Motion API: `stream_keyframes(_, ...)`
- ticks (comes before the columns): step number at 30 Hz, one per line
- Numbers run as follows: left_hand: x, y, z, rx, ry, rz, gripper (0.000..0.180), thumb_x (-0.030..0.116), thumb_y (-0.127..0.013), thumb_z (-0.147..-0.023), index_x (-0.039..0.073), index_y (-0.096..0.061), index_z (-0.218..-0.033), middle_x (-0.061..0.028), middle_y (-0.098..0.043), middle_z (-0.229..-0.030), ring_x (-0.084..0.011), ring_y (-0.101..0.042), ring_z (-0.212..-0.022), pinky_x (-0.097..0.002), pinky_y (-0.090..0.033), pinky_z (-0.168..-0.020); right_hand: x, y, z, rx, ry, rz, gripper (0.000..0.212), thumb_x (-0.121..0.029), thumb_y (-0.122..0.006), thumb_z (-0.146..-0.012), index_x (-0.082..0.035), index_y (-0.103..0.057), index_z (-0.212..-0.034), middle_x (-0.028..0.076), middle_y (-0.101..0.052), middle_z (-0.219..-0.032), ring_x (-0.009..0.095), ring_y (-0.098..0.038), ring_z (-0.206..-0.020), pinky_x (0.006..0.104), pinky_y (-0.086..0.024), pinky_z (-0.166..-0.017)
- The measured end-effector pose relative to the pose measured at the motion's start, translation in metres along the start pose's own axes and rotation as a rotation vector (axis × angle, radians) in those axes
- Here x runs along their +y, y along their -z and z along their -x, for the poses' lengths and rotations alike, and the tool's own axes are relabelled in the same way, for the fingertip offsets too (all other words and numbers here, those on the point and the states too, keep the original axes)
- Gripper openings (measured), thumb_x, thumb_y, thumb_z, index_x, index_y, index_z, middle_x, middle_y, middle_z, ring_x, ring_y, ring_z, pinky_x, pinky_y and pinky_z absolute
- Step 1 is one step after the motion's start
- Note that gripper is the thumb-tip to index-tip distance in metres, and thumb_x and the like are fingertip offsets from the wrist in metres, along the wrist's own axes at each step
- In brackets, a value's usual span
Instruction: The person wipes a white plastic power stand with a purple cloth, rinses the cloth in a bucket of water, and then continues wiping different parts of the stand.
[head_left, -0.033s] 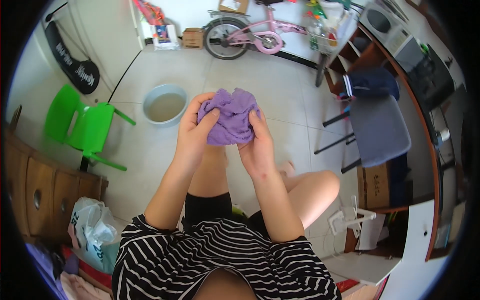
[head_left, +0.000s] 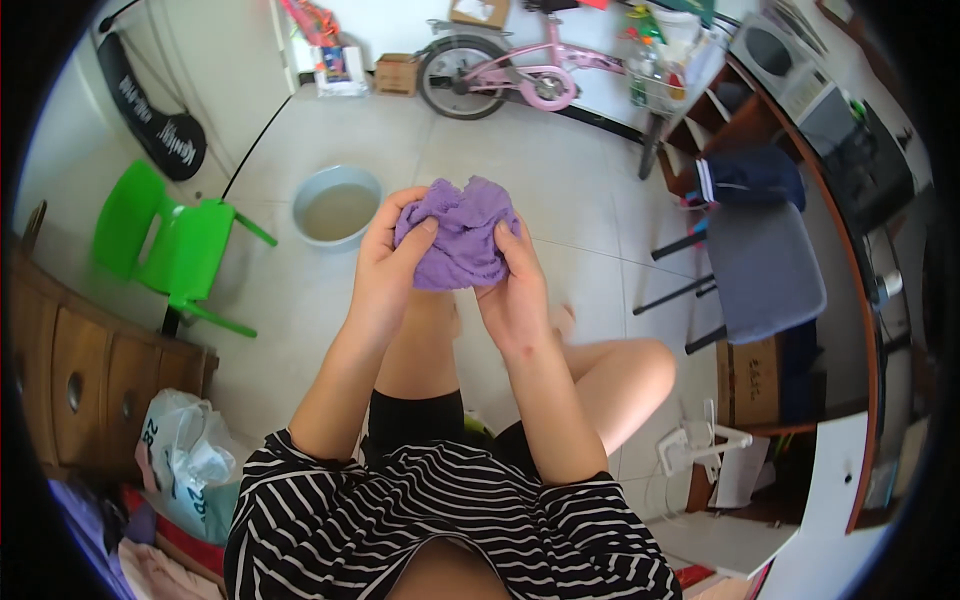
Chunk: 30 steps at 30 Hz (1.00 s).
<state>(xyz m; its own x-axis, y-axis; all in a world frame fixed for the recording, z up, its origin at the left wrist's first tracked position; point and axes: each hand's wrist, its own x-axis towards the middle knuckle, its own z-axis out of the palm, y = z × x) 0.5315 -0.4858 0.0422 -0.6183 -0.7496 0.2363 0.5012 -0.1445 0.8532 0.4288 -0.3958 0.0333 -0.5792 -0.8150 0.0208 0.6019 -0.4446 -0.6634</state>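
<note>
Between both sets of fingers: a bunched purple cloth [head_left: 462,235], held up in front of the chest, above the knees. Left hand [head_left: 385,275] grips the cloth's left side, thumb pressed into the front, fingers [head_left: 392,208] curled over the top edge and closed on the fabric. Right hand [head_left: 515,295] grips the lower right side, thumb [head_left: 505,240] pushed into the cloth, other fingers wrapped behind it and mostly hidden. Both hands are clamped on the same wad, close together, nearly touching under it. Cloth is crumpled, not spread; can't tell if wet.

Beyond the left fingers, on the tiled floor [head_left: 560,170]: a pale round basin [head_left: 337,205] with cloudy water, well apart from the cloth. Farther left of it, a green plastic chair [head_left: 165,245]. Past the fingertips, against the far wall, a pink bicycle [head_left: 520,70] and a small cardboard box [head_left: 397,73]. Right of the right fingers: a grey chair [head_left: 760,265] with dark fabric draped on its back. Below the left forearm, near the wooden cabinet [head_left: 80,375], a plastic bag [head_left: 195,465]. Person is seated, striped shirt [head_left: 450,520], bare knees under the hands.
</note>
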Motion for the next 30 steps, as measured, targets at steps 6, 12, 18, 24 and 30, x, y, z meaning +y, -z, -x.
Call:
stream_keyframes(6,0.021,0.084,-0.029,0.129,0.080,-0.185,0.030,0.007,-0.057,-0.094,0.002,-0.055,-0.124,-0.0041,-0.061,-0.115,-0.0097,-0.055,-0.107,-0.0248,-0.044,-0.094,0.069,-0.013,-0.060,-0.109,-0.208,-0.109,0.049,-0.009,-0.050,-0.096,-0.002,-0.035,-0.143,0.010,-0.048,-0.136,0.019,-0.049,-0.124,0.0342,-0.039,-0.107)
stream_keyframes(12,0.011,0.195,-0.114,0.071,0.178,-0.485,0.034,0.009,-0.061,-0.093,0.004,-0.055,-0.126,-0.0035,-0.060,-0.117,-0.0109,-0.056,-0.104,-0.0246,-0.046,-0.091,0.144,-0.020,-0.165,-0.110,-0.303,-0.019,0.057,-0.008,-0.055,-0.093,-0.003,-0.030,-0.144,0.011,-0.049,-0.134,0.021,-0.051,-0.121,0.0373,-0.043,-0.101)
stream_keyframes(18,-0.077,0.333,-0.170,0.216,0.482,-0.709,0.024,0.016,-0.065,-0.090,0.000,-0.062,-0.107,-0.0045,-0.065,-0.092,-0.0110,-0.059,-0.083,-0.0268,-0.048,-0.072,0.260,0.024,-0.274,0.072,-0.421,0.226,0.061,-0.001,-0.054,-0.091,-0.008,-0.028,-0.145,0.010,-0.045,-0.136,0.022,-0.053,-0.115,0.0390,-0.048,-0.094)
stream_keyframes(24,-0.176,0.453,-0.209,0.467,0.567,-0.470,0.029,0.021,-0.065,-0.090,0.001,-0.061,-0.110,-0.0062,-0.065,-0.091,-0.0126,-0.059,-0.083,-0.0270,-0.048,-0.076,0.377,0.099,-0.370,0.146,-0.491,0.522,0.065,0.003,-0.053,-0.088,-0.007,-0.028,-0.147,0.012,-0.045,-0.136,0.022,-0.052,-0.116,0.0379,-0.047,-0.095)
stream_keyframes(30,-0.277,0.532,-0.247,0.611,0.397,-0.863,0.045,0.029,-0.066,-0.087,0.008,-0.057,-0.126,-0.0193,-0.059,-0.121,-0.0297,-0.057,-0.110,-0.0372,-0.044,-0.096,0.457,0.142,-0.431,0.101,-0.502,0.835,0.065,-0.002,-0.056,-0.087,-0.005,-0.031,-0.147,0.015,-0.043,-0.140,0.025,-0.049,-0.122,0.0343,-0.041,-0.102)
